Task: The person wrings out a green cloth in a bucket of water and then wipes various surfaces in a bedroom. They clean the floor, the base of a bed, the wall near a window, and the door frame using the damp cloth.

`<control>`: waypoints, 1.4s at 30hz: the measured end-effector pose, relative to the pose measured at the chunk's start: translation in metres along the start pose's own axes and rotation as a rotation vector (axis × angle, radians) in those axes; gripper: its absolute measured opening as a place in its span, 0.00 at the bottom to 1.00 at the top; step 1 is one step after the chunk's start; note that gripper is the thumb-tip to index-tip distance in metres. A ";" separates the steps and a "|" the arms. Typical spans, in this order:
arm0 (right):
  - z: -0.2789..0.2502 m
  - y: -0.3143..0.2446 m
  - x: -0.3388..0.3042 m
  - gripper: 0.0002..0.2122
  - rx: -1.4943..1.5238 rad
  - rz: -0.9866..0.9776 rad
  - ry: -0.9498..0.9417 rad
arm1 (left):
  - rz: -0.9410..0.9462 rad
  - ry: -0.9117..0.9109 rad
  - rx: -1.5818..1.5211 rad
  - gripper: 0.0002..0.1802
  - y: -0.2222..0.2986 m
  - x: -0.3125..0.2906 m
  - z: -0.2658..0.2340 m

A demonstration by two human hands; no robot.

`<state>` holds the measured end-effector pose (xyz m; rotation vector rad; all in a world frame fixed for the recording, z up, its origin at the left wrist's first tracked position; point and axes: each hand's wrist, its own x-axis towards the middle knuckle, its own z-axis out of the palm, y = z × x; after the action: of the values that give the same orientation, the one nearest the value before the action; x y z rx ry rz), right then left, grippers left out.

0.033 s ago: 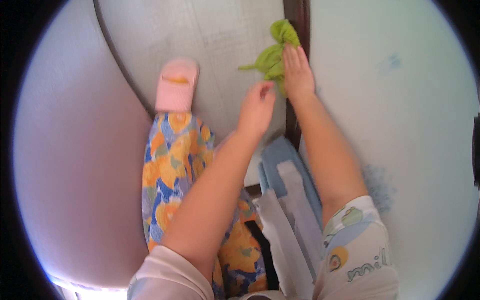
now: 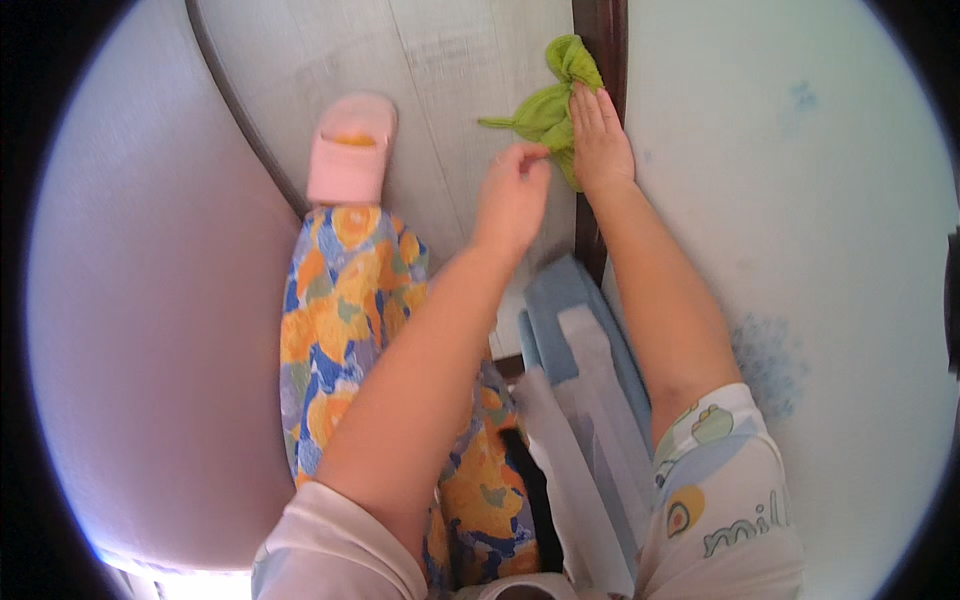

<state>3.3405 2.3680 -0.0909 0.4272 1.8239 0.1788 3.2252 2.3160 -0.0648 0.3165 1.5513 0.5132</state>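
A crumpled green cloth (image 2: 545, 112) lies against the dark baseboard (image 2: 612, 30) where the floor meets the pale wall. My right hand (image 2: 602, 145) presses flat on its right side, fingers stretched out and together along the baseboard. My left hand (image 2: 515, 195) is just left of it, fingers curled in a pinch at the cloth's lower edge. How much fabric lies between those fingertips is hard to see. One end of the cloth trails left over the floor, and another fold stands up beyond my right fingertips.
Grey wood-look floor (image 2: 440, 60) spreads ahead. My foot in a pink slipper (image 2: 345, 180) stands on it, beside a large pale curved surface (image 2: 150, 280) at left. Blue and white flat-sided items (image 2: 570, 300) stand by the wall (image 2: 850, 250) under my right arm. Bluish marks (image 2: 770, 365) dot the wall.
The view has shifted slightly, so the slipper and the left hand appear a little higher. Both hands keep their places at the cloth.
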 end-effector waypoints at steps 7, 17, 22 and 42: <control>0.040 -0.077 -0.066 0.26 -0.003 -0.185 -0.119 | -0.252 -0.025 0.107 0.10 -0.043 -0.035 -0.018; 0.074 -0.087 -0.094 0.26 -0.013 -0.423 -0.304 | -0.049 -0.080 0.189 0.08 -0.019 -0.046 0.020; 0.066 -0.055 -0.086 0.25 -0.020 -0.321 -0.246 | -0.052 -0.035 0.200 0.07 -0.013 -0.054 0.019; 0.186 -0.068 -0.138 0.25 -0.228 -0.203 -0.316 | 0.010 -0.187 0.411 0.07 -0.047 -0.077 0.039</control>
<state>3.5370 2.2353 -0.0456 0.1005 1.5037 0.1669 3.2738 2.2423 -0.0213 0.6681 1.4646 0.1604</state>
